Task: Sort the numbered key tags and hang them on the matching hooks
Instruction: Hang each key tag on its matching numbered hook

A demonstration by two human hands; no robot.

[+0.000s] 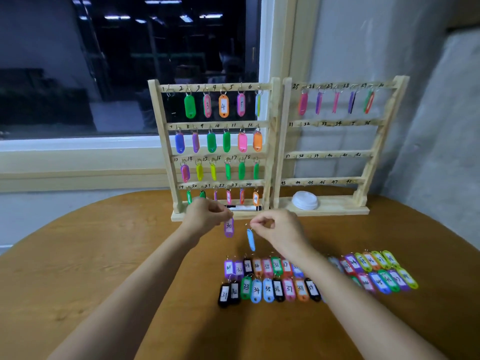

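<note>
Above the brown wooden surface (104,255), left hand (205,216) pinches a purple plastic tag marked 30 (228,227); right hand (279,227) pinches a light-blue plastic tag (250,239), both dangling before the pale wooden hook racks (272,141)

I'm seeing what looks like an office or workroom: a big dark window (52,74) mirroring rows of ceiling strip lights (117,17), bare grey wall (363,42) beside it, and numbered wooden hook racks (215,125) standing on a wooden tabletop (104,255).
</note>
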